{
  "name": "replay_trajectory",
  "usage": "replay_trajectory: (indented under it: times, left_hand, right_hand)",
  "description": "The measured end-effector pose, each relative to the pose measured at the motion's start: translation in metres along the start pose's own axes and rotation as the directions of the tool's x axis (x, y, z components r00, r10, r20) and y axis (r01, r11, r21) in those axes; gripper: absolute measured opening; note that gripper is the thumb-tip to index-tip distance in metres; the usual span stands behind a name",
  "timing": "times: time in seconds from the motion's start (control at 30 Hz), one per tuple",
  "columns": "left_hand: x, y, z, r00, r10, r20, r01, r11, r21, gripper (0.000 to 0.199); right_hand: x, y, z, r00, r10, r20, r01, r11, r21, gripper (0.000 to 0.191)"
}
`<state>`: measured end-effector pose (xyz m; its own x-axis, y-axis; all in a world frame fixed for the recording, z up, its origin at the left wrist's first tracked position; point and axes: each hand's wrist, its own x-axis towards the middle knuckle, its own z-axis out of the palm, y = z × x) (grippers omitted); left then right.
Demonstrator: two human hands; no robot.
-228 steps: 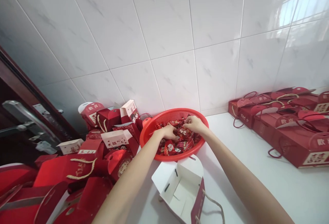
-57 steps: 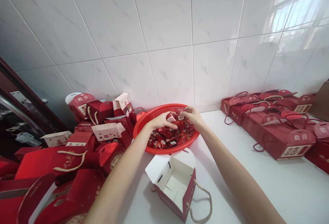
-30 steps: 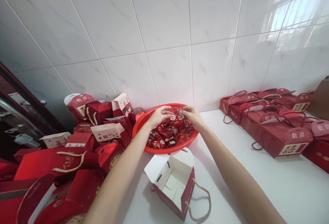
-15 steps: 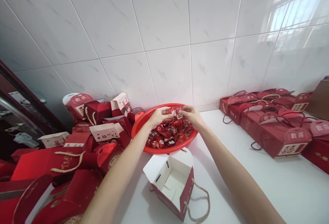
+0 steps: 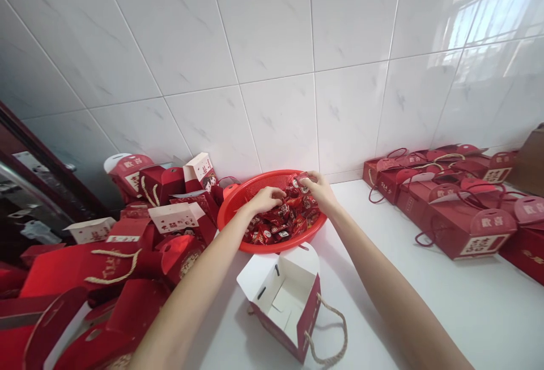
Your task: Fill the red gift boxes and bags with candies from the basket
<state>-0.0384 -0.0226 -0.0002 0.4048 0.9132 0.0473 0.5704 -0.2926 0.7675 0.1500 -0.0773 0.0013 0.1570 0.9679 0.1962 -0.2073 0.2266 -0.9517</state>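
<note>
A red plastic basket (image 5: 232, 241) stands against the wall, with a heap of red-wrapped candies (image 5: 276, 228) inside. Over the left part of the heap is my left hand (image 5: 267, 200), its fingers loosely bent and apart, with nothing visible in them. My right hand (image 5: 321, 190) pinches a red candy packet (image 5: 296, 182) above the basket's far right side. In front of the basket sits a dark red gift box (image 5: 276, 324) with its top open, a white interior and a rope handle; neither hand touches it.
Several red gift boxes (image 5: 63, 268) are piled on the left, some with flaps up. On the right, closed red boxes (image 5: 459, 222) stand in rows on the white table (image 5: 374, 302). A tiled wall (image 5: 280, 126) rises behind the basket, and a brown carton (image 5: 529, 163) is at far right.
My left hand has come off the packet and dropped toward the candies. My right hand keeps the packet and has shifted slightly right.
</note>
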Motion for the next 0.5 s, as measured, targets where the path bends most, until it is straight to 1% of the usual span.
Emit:
replay_trajectory:
  times: [0.1, 0.23, 0.3, 0.37, 0.5]
  left_hand:
    - [-0.001, 0.001, 0.004, 1.000, 0.026, 0.015, -0.027, 0.997, 0.076, 0.018]
    - [-0.001, 0.005, 0.013, 0.992, 0.117, 0.043, -0.122, 0.979, 0.161, 0.038]
    - [-0.001, 0.006, 0.016, 0.987, 0.148, 0.061, -0.157, 0.970, 0.188, 0.043]
    - [0.000, 0.006, 0.017, 0.983, 0.171, 0.065, -0.181, 0.960, 0.215, 0.039]
    - [0.001, 0.006, 0.016, 0.982, 0.185, 0.031, -0.187, 0.956, 0.228, 0.022]
  right_hand:
    - [0.001, 0.000, 0.001, 1.000, 0.005, -0.024, -0.005, 1.000, 0.015, 0.022]
    - [0.002, -0.001, 0.001, 0.999, 0.011, -0.034, -0.010, 0.999, 0.033, 0.023]
    - [0.002, -0.001, 0.001, 0.999, 0.015, -0.035, -0.013, 0.999, 0.040, 0.023]
    - [0.002, -0.001, 0.001, 0.999, 0.020, -0.033, -0.019, 0.999, 0.045, 0.023]
    - [0.003, 0.001, 0.000, 0.999, 0.026, -0.037, -0.024, 0.999, 0.048, 0.022]
